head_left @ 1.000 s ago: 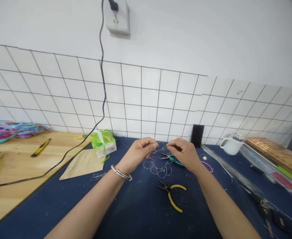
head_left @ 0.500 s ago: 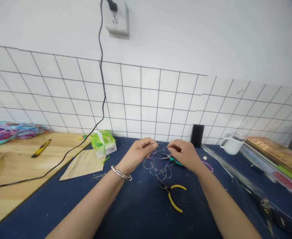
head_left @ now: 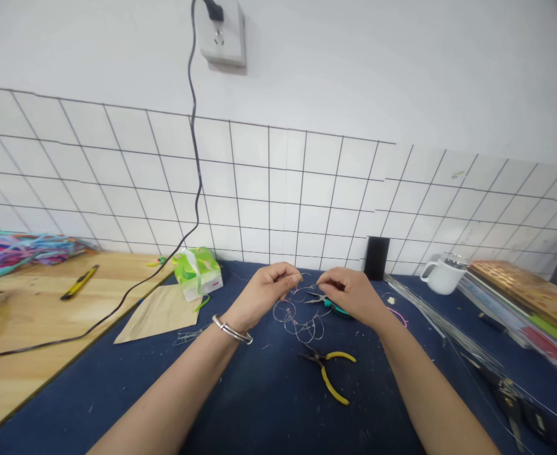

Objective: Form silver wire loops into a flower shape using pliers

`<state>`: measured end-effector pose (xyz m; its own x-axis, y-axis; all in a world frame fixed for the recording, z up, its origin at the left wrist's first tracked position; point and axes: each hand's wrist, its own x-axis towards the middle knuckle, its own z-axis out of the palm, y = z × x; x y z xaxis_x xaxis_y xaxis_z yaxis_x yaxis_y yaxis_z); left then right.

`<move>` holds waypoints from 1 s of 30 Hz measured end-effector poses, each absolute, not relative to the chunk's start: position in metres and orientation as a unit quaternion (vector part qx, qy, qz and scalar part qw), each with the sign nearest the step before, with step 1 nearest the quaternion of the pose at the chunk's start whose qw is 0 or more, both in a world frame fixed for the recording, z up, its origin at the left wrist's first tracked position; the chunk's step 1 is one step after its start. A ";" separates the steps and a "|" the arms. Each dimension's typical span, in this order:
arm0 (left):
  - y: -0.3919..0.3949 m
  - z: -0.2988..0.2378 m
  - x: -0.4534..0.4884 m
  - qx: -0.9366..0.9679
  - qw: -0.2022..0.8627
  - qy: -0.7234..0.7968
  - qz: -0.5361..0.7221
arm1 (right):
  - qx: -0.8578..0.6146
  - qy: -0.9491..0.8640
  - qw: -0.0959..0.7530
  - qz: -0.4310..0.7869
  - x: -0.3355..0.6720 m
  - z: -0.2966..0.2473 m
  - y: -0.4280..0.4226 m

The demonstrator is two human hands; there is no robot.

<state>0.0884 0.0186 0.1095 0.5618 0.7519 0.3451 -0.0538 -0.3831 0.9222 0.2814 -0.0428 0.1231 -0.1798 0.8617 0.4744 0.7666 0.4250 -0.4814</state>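
Thin silvery wire bent into several loops (head_left: 301,325) hangs between my hands, with small pinkish bits along it. My left hand (head_left: 272,287) pinches one part of this wire between thumb and fingertips; a bangle circles that wrist. Opposite it, my right hand (head_left: 347,291) pinches another part, close to the left fingertips. Behind the loops lie pliers with teal handles (head_left: 336,308), partly covered by my right hand. Nearer to me, yellow-handled pliers (head_left: 328,373) rest spread on the dark blue cloth (head_left: 259,404).
To the left are a green tissue pack (head_left: 197,275), a brown paper sheet (head_left: 159,313) and a yellow utility knife (head_left: 79,282). On the right are a bundle of straight wires (head_left: 425,309), a white mug (head_left: 442,276), stacked books (head_left: 525,303) and a black upright block (head_left: 375,258).
My right hand has shifted slightly left, toward my left hand, and the wire loops have swung a little. My left hand stays almost still.
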 end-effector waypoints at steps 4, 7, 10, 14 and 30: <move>0.020 0.107 0.089 0.728 0.498 0.242 0.404 | -0.549 -0.751 0.354 0.099 0.282 0.124 -0.045; 0.022 0.106 0.089 0.731 0.496 0.241 0.402 | -0.557 -0.738 0.359 0.129 0.283 0.125 -0.045; 0.021 0.107 0.089 0.733 0.496 0.238 0.400 | -0.560 -0.729 0.367 0.145 0.283 0.124 -0.045; 0.020 0.108 0.089 0.736 0.494 0.241 0.395 | -0.562 -0.722 0.374 0.152 0.283 0.124 -0.044; 0.020 0.107 0.091 0.732 0.519 0.232 0.376 | -0.586 -0.652 0.433 0.209 0.286 0.126 -0.045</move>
<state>0.0910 0.0202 0.1072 0.6101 0.7300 0.3082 -0.0504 -0.3524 0.9345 0.2861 -0.0454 0.1264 0.0608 0.9457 0.3192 0.5832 0.2259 -0.7803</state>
